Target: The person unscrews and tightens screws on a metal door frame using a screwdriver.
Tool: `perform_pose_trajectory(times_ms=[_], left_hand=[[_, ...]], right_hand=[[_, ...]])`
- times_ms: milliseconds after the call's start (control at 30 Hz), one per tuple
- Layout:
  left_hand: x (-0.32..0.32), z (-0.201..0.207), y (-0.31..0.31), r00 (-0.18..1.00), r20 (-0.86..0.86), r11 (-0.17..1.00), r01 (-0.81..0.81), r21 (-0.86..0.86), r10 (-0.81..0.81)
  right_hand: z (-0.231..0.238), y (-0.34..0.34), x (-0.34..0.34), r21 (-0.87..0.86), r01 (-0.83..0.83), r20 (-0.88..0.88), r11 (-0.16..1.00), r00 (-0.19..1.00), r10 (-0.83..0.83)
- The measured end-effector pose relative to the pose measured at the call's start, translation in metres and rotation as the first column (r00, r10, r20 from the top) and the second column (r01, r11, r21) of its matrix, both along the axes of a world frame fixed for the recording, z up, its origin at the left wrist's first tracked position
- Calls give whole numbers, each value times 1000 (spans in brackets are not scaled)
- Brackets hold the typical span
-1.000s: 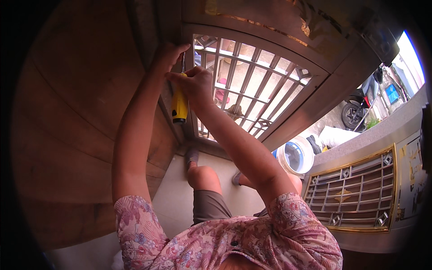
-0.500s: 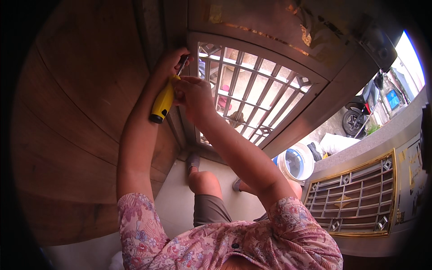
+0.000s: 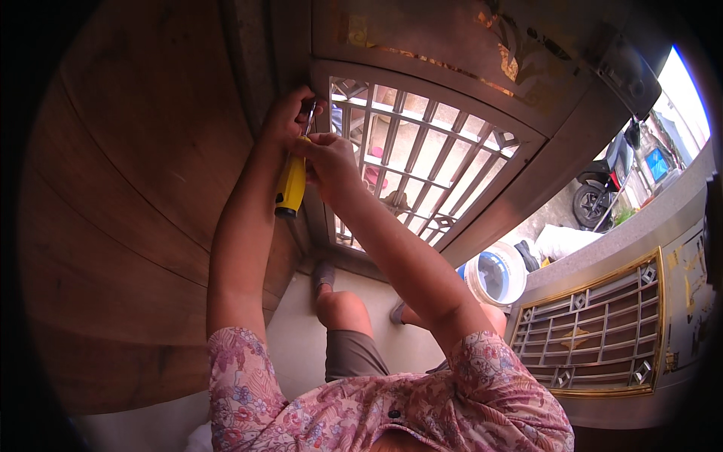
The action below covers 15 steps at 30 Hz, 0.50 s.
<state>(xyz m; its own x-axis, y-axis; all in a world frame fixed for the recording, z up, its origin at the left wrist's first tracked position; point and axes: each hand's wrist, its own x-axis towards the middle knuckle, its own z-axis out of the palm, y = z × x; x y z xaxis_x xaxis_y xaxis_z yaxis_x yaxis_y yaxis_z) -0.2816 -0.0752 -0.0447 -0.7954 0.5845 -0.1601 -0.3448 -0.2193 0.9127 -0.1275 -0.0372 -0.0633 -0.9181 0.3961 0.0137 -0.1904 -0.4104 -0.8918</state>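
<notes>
My right hand (image 3: 330,162) grips a screwdriver with a yellow handle (image 3: 292,184) and black end, fingers closed where the handle meets the shaft. The handle hangs downward beside my left forearm. Its metal shaft (image 3: 309,119) points up toward my left hand (image 3: 292,113), whose fingers are curled at the frame edge of the grey metal door (image 3: 433,56). Something dark sits by those fingers, but I cannot make out what it is or where exactly the tip rests.
Left of my arms stands a brown wooden panel (image 3: 143,218). The door's barred window (image 3: 422,154) lies just right of my hands. A white bucket (image 3: 514,273) stands near my right leg. Another grilled door panel (image 3: 587,331) is at right. Outside is a parked motorbike (image 3: 591,203).
The screwdriver's handle has swung right and now hangs more upright. My left hand and forearm have shifted slightly right and down, and my right hand has moved slightly down.
</notes>
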Motion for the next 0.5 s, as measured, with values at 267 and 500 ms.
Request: perform_pose_trajectory(times_ms=[267, 500], left_hand=[[19, 6, 13, 992, -20, 993, -121, -11, 121], [14, 1, 15, 991, -95, 995, -93, -24, 91]], right_hand=[[9, 4, 2, -48, -9, -23, 999, 1000, 8], [2, 3, 5, -27, 11, -12, 1000, 1000, -12]])
